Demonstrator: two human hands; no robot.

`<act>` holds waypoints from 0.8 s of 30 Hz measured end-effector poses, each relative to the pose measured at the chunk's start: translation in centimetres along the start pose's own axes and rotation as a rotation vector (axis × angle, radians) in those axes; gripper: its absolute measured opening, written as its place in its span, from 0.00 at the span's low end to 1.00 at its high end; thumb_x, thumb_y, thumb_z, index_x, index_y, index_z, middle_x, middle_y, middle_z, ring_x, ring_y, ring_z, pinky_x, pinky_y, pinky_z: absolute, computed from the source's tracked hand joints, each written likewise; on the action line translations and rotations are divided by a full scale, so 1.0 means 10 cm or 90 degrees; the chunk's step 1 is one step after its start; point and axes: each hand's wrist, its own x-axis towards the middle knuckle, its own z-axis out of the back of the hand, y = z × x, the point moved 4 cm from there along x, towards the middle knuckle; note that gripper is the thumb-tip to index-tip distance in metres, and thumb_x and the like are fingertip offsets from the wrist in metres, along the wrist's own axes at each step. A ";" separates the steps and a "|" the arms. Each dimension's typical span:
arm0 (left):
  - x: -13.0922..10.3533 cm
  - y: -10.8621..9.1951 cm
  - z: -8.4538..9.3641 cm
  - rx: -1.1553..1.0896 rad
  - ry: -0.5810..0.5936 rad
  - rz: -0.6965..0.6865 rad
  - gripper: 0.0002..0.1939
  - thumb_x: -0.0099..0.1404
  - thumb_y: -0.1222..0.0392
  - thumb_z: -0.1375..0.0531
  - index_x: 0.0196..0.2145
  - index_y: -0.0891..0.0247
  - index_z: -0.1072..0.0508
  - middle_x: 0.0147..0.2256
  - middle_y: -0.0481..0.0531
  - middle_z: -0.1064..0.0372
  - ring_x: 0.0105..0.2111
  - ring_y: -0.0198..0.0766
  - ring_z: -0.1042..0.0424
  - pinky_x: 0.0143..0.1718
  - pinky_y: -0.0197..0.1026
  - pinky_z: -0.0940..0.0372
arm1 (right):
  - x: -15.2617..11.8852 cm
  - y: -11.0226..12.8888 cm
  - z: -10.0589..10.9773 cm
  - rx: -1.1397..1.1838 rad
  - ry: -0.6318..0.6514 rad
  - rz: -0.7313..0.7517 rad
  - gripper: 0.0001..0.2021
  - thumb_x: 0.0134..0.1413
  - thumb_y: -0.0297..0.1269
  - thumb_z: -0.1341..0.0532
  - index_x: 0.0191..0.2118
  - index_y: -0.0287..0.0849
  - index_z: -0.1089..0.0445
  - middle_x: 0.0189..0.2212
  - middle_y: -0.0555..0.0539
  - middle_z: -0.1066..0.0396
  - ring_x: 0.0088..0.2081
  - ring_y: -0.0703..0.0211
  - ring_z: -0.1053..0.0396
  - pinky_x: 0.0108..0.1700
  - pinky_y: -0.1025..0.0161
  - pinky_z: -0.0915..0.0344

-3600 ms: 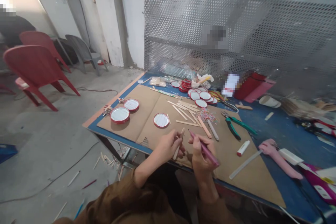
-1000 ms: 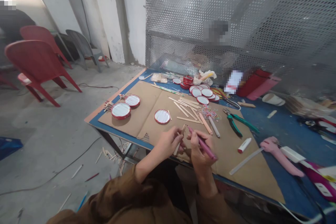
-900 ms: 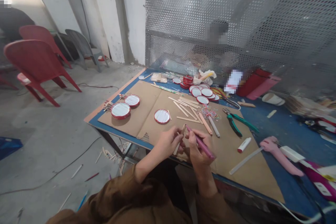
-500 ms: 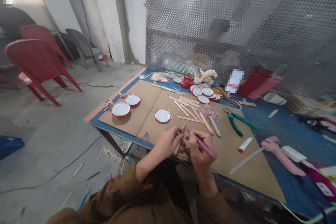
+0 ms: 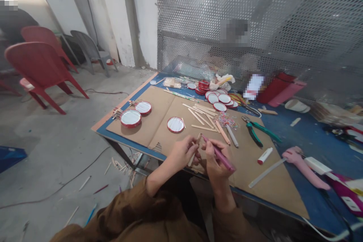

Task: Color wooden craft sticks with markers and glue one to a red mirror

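Near the front edge of the cardboard, my left hand (image 5: 181, 154) is closed on a flat wooden craft stick (image 5: 191, 160), which is held tilted. My right hand (image 5: 217, 164) grips a purple pen (image 5: 225, 160), its tip close to the stick's upper end. Whether tip and stick touch is too small to tell. Just beyond my hands lies a white disc with a red rim (image 5: 175, 124). To the left are two similar red-rimmed discs (image 5: 131, 118) with sticks fixed to them. Loose craft sticks (image 5: 202, 113) lie beyond my right hand, next to coloured rubber bands (image 5: 227, 120).
On the cardboard sheet (image 5: 159, 121) are pliers (image 5: 252, 133), a white marker (image 5: 265, 156) and two pens (image 5: 232, 136). A pink glue gun (image 5: 307, 170) is at the right. More red-rimmed discs (image 5: 219, 106) are piled behind, before a perforated metal panel (image 5: 193, 19).
The purple pen has shifted very slightly in my right hand's grip near the stick. My left hand and the things on the table look the same.
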 end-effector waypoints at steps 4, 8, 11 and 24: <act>0.00 0.01 0.00 -0.004 -0.001 0.004 0.06 0.66 0.56 0.48 0.37 0.61 0.37 0.25 0.48 0.28 0.21 0.37 0.26 0.23 0.35 0.33 | 0.02 0.03 0.00 -0.019 0.012 0.016 0.04 0.57 0.33 0.38 0.39 0.42 0.29 0.30 0.48 0.25 0.30 0.61 0.26 0.34 0.62 0.28; 0.00 -0.01 0.01 0.004 -0.009 -0.004 0.05 0.66 0.57 0.47 0.36 0.60 0.36 0.24 0.47 0.28 0.21 0.36 0.26 0.24 0.35 0.33 | 0.01 0.04 0.00 -0.032 0.021 0.022 0.03 0.58 0.33 0.38 0.38 0.42 0.28 0.30 0.48 0.25 0.30 0.61 0.26 0.34 0.63 0.28; -0.01 -0.02 0.01 0.001 -0.006 -0.003 0.06 0.66 0.56 0.48 0.37 0.61 0.36 0.24 0.47 0.28 0.21 0.36 0.26 0.24 0.35 0.33 | 0.00 0.02 0.01 -0.022 0.012 0.013 0.03 0.58 0.33 0.39 0.38 0.42 0.29 0.30 0.48 0.25 0.30 0.61 0.26 0.33 0.63 0.28; 0.00 -0.01 0.01 -0.004 -0.008 -0.008 0.06 0.66 0.56 0.48 0.37 0.60 0.37 0.23 0.46 0.29 0.21 0.36 0.26 0.24 0.35 0.33 | 0.01 0.04 0.01 -0.044 0.016 0.024 0.03 0.57 0.33 0.39 0.38 0.42 0.29 0.29 0.49 0.26 0.29 0.61 0.26 0.30 0.66 0.30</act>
